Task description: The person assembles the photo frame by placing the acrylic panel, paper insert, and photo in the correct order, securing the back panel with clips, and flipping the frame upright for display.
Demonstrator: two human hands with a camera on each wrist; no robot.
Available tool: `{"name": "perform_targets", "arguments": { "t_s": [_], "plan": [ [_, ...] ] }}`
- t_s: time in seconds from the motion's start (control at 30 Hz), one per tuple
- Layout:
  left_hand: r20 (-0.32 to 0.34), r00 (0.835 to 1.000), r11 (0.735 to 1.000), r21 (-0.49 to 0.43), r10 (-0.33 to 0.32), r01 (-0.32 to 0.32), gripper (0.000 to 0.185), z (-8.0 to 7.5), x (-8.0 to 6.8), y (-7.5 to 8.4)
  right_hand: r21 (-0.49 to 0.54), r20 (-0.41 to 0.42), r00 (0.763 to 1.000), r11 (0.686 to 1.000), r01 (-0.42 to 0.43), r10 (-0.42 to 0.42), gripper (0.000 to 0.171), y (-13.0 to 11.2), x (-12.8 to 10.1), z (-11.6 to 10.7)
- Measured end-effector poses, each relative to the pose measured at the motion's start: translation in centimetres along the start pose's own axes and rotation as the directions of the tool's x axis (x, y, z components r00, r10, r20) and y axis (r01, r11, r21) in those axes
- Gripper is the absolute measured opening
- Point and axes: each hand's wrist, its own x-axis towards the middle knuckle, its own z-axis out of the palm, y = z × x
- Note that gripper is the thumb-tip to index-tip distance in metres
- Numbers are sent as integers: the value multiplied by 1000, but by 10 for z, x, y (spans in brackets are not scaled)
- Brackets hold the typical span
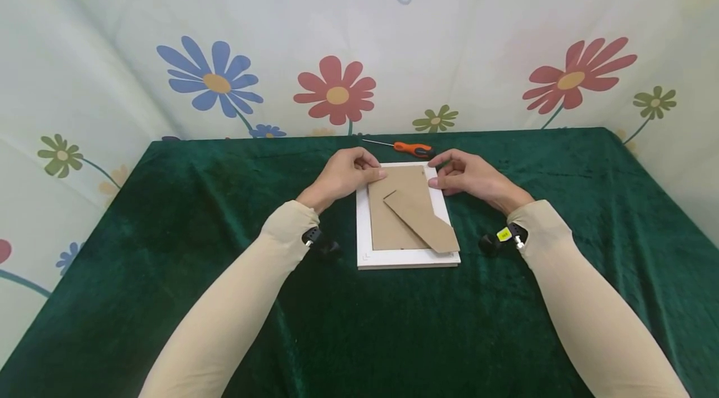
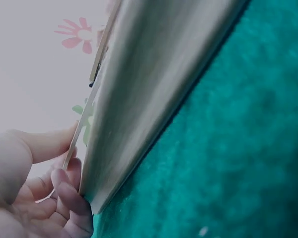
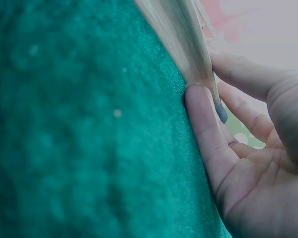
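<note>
A white picture frame [image 1: 364, 223] lies back side up on the green cloth. Its brown backing board [image 1: 401, 183] carries a stand leg [image 1: 429, 229] that slants toward the lower right. At the upper left corner, my left hand [image 1: 345, 174] pinches the backing board between thumb and fingers. The left wrist view shows this thin board [image 2: 75, 141] tilted up from the frame [image 2: 134, 99] at the pinched end. My right hand [image 1: 469, 176] holds the frame's upper right corner, thumb and fingers on either side of the edge [image 3: 188, 49] in the right wrist view.
Just beyond the frame lies a screwdriver [image 1: 412, 148] with an orange and black handle, its shaft pointing left. Green velvet cloth [image 1: 168, 286] covers the table. A pale curtain [image 1: 449, 24] printed with flowers hangs behind the table.
</note>
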Motion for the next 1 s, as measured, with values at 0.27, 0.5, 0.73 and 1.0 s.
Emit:
{"name": "perform_targets", "arguments": {
  "t_s": [0.27, 0.5, 0.73, 1.0],
  "plan": [
    [-16, 1000, 1000, -12, -16, 16, 26, -1, 0, 0, -3, -4, 1000, 1000, -4, 4, 61, 0, 0, 0],
    [-51, 999, 1000, 23, -13, 14, 26, 2, -4, 6, 3, -4, 1000, 1000, -6, 6, 65, -1, -1, 0],
    [-66, 997, 999, 20, -31, 32, 26, 2, -6, 6, 19, 8, 1000, 1000, -8, 8, 68, -1, 0, 0],
    [-64, 997, 999, 21, -39, 40, 26, 2, -6, 7, -8, 34, 999, 1000, -8, 8, 70, -5, -2, -1]
  ]
}}
